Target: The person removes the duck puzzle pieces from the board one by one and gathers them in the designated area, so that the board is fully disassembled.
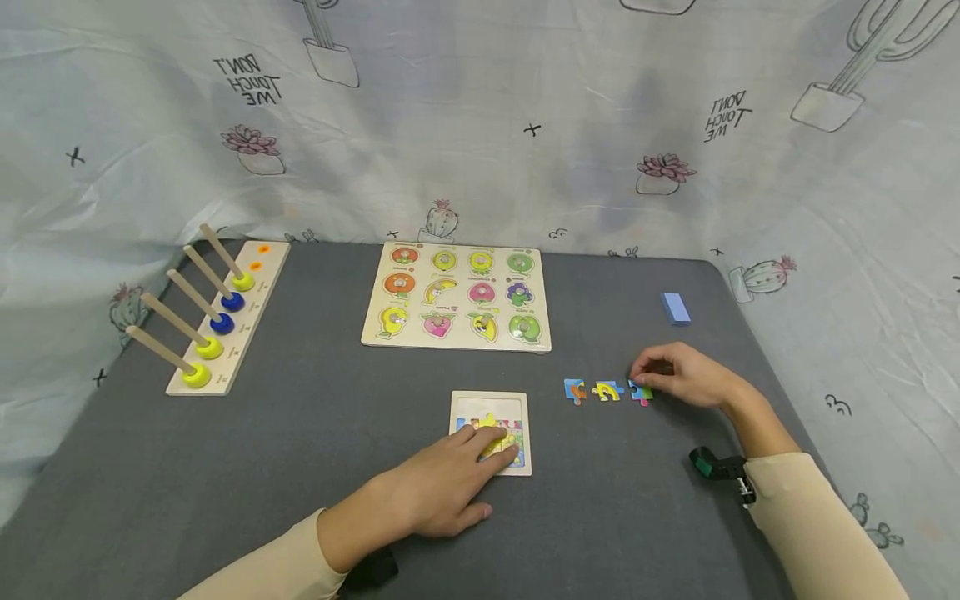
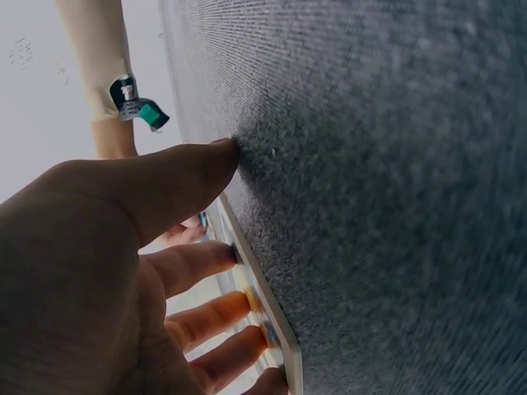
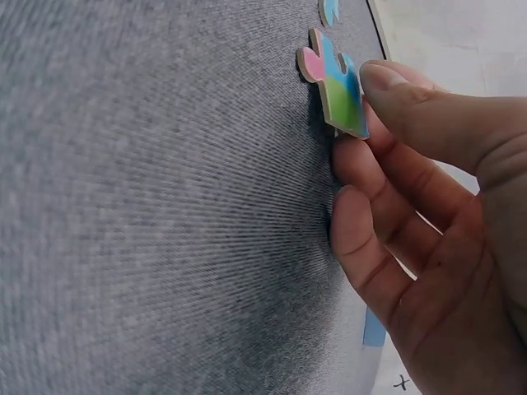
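My left hand (image 1: 442,479) rests with spread fingers on a small wooden-framed jigsaw puzzle (image 1: 491,399), covering part of its picture. In the left wrist view the fingertips (image 2: 239,304) press on the puzzle while the thumb reaches to the cloth beside it. My right hand (image 1: 686,372) pinches a blue, green and pink puzzle piece (image 3: 344,95) at its edge, between thumb and fingers. That piece is slightly tilted, close over the cloth. Left of it lie a yellow and blue piece (image 1: 607,391) and an orange and blue piece (image 1: 575,390), in a row.
A wooden fruit board (image 1: 457,304) lies at the back middle of the grey table (image 1: 322,467). At the left stands a peg board (image 1: 251,312) with several slanting pegs and yellow and blue rings. A blue block (image 1: 676,308) sits at the back right. Printed cloth hangs behind.
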`<state>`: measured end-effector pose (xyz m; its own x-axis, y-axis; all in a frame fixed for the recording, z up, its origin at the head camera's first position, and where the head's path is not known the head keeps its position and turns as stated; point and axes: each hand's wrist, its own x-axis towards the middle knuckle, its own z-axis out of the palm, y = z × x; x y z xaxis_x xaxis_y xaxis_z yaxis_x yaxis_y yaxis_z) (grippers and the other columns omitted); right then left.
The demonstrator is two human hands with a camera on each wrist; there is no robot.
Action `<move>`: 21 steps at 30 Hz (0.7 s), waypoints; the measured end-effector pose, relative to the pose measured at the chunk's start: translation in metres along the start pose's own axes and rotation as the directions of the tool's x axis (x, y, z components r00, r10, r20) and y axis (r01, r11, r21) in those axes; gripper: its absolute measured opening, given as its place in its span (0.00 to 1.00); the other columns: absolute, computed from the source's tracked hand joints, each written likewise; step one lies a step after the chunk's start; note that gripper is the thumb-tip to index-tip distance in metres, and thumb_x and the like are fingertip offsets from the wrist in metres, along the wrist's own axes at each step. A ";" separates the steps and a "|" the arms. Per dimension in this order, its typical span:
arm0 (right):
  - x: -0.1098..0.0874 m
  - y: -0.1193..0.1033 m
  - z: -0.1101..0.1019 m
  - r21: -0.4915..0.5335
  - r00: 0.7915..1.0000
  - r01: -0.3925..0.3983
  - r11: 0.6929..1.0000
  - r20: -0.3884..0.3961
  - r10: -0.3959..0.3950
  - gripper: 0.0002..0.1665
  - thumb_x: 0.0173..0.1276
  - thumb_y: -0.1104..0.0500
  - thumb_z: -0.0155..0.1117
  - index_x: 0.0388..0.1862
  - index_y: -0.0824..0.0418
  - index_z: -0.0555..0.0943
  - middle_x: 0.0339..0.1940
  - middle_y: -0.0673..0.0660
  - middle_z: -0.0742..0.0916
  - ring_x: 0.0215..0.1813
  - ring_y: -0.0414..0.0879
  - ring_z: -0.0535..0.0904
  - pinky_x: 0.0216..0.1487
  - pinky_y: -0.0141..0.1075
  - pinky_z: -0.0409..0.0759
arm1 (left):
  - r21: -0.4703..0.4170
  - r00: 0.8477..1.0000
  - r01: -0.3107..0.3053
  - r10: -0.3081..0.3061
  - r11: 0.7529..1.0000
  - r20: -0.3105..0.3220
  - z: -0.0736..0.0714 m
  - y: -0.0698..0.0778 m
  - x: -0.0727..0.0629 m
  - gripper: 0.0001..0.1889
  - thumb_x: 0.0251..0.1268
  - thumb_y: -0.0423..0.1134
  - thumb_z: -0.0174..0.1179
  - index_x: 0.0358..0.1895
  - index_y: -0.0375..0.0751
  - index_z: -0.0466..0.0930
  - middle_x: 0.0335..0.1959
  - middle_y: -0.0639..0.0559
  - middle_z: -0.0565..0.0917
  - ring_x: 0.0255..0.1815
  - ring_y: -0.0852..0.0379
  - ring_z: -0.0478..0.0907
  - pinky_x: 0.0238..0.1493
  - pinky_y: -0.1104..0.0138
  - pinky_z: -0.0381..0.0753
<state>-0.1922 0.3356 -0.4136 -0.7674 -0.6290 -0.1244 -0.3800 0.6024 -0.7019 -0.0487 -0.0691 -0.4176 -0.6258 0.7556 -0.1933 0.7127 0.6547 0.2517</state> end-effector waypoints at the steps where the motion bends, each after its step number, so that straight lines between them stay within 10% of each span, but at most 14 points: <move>1: 0.001 0.000 0.000 -0.004 1.000 0.003 1.000 0.000 -0.003 0.04 0.75 0.62 0.65 0.42 0.56 0.86 0.38 0.50 0.88 0.38 0.43 0.81 0.40 0.34 0.79 | -0.002 1.000 0.002 -0.002 1.000 0.001 0.000 0.000 0.000 0.38 0.73 0.55 0.61 0.81 0.51 0.58 0.79 0.49 0.61 0.78 0.45 0.62 0.73 0.55 0.69; 21: 0.017 -0.045 0.009 -0.138 0.983 0.136 0.981 -0.103 -0.151 0.04 0.73 0.63 0.68 0.43 0.56 0.86 0.39 0.44 0.84 0.39 0.40 0.80 0.38 0.36 0.80 | 0.205 0.996 0.085 -0.083 0.975 -0.015 -0.001 0.025 -0.008 0.40 0.72 0.65 0.56 0.80 0.47 0.62 0.82 0.50 0.59 0.74 0.53 0.63 0.69 0.56 0.68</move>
<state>-0.1836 0.2939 -0.3904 -0.7500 -0.6591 0.0557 -0.5488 0.5731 -0.6086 -0.0260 -0.0587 -0.4083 -0.6877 0.6982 -0.1993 0.7071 0.7063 0.0343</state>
